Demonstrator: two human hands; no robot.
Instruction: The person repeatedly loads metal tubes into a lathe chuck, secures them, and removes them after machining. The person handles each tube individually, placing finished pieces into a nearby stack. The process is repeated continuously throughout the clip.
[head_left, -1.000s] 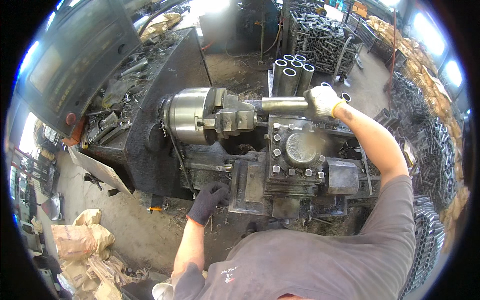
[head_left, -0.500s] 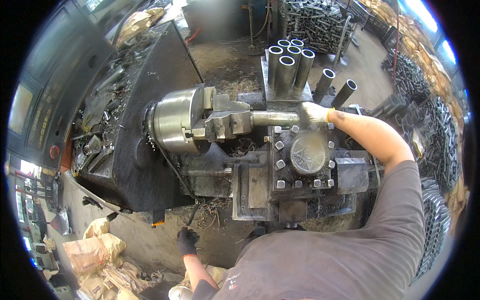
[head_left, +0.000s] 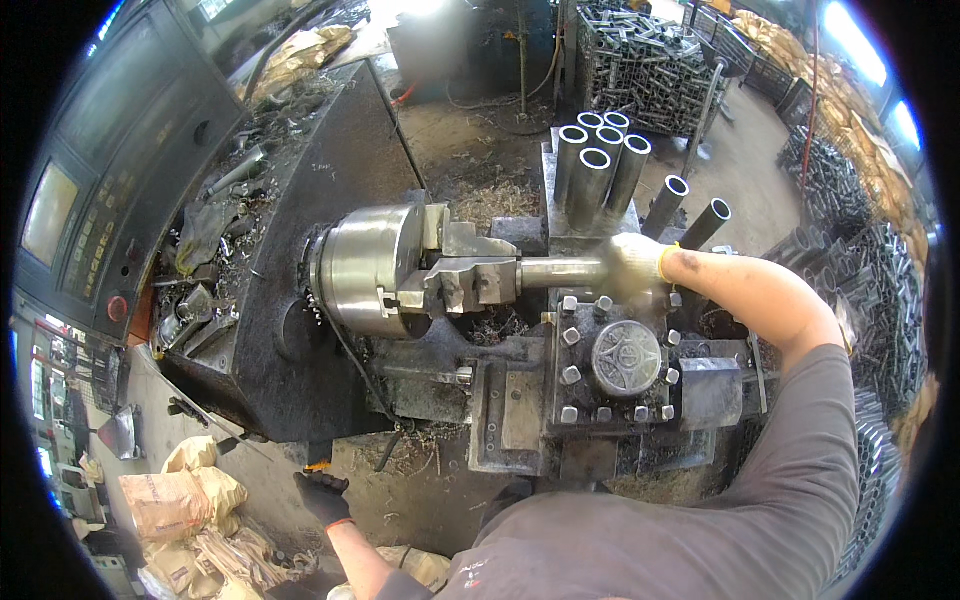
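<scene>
Gripping the steel tube (head_left: 560,272) in the chuck (head_left: 372,270), right hand (head_left: 632,266) closes round it; left hand (head_left: 322,496) at seven o'clock hangs free, seemingly half-curled.

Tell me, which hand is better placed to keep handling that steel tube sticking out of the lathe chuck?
Probably the right hand: its pale glove already grips the free end of the steel tube held in the lathe chuck. The left hand, in a dark glove, hangs low beside the machine, touching nothing.
</scene>
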